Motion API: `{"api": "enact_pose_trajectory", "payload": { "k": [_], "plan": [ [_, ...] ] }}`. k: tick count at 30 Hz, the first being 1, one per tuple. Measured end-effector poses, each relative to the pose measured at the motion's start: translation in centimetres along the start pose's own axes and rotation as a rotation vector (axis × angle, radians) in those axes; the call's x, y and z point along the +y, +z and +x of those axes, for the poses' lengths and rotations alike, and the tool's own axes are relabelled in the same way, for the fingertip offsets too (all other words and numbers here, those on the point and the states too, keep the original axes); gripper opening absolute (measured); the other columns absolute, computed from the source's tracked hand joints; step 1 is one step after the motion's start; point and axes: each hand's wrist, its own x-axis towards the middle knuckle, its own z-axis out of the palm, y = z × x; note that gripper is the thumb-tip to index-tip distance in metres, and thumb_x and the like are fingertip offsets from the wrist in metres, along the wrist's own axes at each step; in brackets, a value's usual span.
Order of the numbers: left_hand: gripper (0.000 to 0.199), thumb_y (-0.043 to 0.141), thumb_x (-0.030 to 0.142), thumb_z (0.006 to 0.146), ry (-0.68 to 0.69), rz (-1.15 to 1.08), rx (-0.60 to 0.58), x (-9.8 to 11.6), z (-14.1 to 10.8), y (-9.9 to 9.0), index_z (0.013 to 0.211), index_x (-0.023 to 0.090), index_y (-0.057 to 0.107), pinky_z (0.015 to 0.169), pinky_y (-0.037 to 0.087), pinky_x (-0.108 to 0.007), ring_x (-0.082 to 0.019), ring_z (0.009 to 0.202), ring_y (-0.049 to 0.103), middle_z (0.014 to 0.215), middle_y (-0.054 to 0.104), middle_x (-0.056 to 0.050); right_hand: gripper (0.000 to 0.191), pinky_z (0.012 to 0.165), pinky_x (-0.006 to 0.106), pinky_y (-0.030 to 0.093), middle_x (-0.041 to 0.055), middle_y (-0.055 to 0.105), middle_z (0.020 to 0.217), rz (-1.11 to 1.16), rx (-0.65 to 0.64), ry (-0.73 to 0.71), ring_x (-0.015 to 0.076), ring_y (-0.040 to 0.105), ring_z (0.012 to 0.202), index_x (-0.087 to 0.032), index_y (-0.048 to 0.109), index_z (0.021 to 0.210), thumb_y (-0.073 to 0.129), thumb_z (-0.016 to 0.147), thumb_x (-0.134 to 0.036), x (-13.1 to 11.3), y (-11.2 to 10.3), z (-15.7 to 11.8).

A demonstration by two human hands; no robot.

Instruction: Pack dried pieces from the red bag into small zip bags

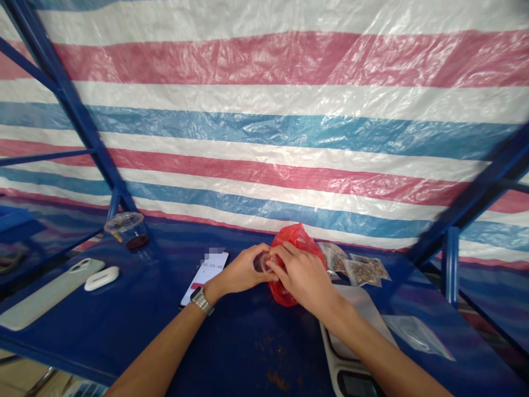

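Observation:
Over the middle of the blue table, my left hand [241, 271] curls its thumb and fingers around a small piece of clear plastic [262, 262] that looks like a bag. My right hand [305, 280] comes in from the other side, with closed fingertips on the same clear plastic at its right edge. A crumpled red plastic bag [298, 237] lies behind and partly under my right hand, which hides its middle. A scale [363, 309] with a flat grey plate sits beneath my right forearm. What the clear plastic contains cannot be made out.
Clear packets of brown bits [362, 270] lie behind the scale, a flat clear bag [417, 333] right of it. Leftward are a phone showing a timer [206, 274], a white earbud case [101, 278], another phone [49, 295] and a lidded cup [128, 229]. Brown crumbs [275, 361] dot the table's front.

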Motion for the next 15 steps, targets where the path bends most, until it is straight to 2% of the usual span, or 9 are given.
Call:
{"api": "enact_pose_trajectory", "payload": {
  "k": [3, 5, 8, 11, 15],
  "plan": [
    [0.036, 0.079, 0.042, 0.084, -0.036, -0.027, 0.057, -0.4, 0.1, -0.7, 0.108, 0.02, 0.064, 0.078, 0.048, -0.028, -0.017, 0.085, 0.059, 0.097, 0.069, 0.0, 0.025, 0.08, 0.034, 0.051, 0.009, 0.073, 0.108, 0.034, 0.145, -0.016, 0.0238, 0.072, 0.091, -0.018, 0.068, 0.109, 0.045, 0.109, -0.028, -0.9, 1.1, -0.3],
    [0.034, 0.077, 0.038, 0.084, -0.086, -0.008, 0.131, -1.1, 0.3, -1.2, 0.109, 0.02, 0.065, 0.077, 0.049, -0.027, -0.016, 0.082, 0.059, 0.095, 0.068, 0.001, 0.022, 0.081, 0.036, 0.051, 0.0074, 0.073, 0.103, 0.026, 0.171, -0.107, 0.0236, 0.072, 0.089, -0.019, 0.069, 0.108, 0.048, 0.108, -0.024, -1.8, 2.7, -0.7],
    [0.033, 0.076, 0.038, 0.084, -0.142, 0.021, 0.223, -2.2, 0.6, -1.6, 0.108, 0.02, 0.064, 0.072, 0.048, -0.026, -0.015, 0.076, 0.058, 0.087, 0.065, 0.003, 0.016, 0.082, 0.038, 0.053, 0.006, 0.073, 0.103, -0.018, 0.071, -0.271, 0.0246, 0.072, 0.09, -0.02, 0.071, 0.109, 0.056, 0.103, -0.02, -2.8, 5.5, -1.1],
    [0.035, 0.074, 0.041, 0.085, -0.164, 0.016, 0.245, -2.8, 0.7, -1.6, 0.111, 0.021, 0.062, 0.065, 0.047, -0.025, -0.013, 0.069, 0.056, 0.085, 0.063, 0.003, 0.015, 0.086, 0.042, 0.053, 0.0057, 0.074, 0.104, -0.054, -0.039, -0.335, 0.0262, 0.072, 0.094, -0.019, 0.073, 0.108, 0.06, 0.102, -0.021, -2.9, 7.7, -1.4],
    [0.036, 0.069, 0.045, 0.089, -0.187, -0.024, 0.224, -2.7, 0.6, -1.3, 0.113, 0.021, 0.059, 0.052, 0.044, -0.023, -0.011, 0.057, 0.054, 0.08, 0.062, 0.004, 0.016, 0.087, 0.042, 0.054, 0.0058, 0.076, 0.101, -0.083, -0.13, -0.391, 0.0257, 0.072, 0.094, -0.015, 0.075, 0.104, 0.059, 0.101, -0.017, -2.5, 8.7, -1.5]
  ]
}}
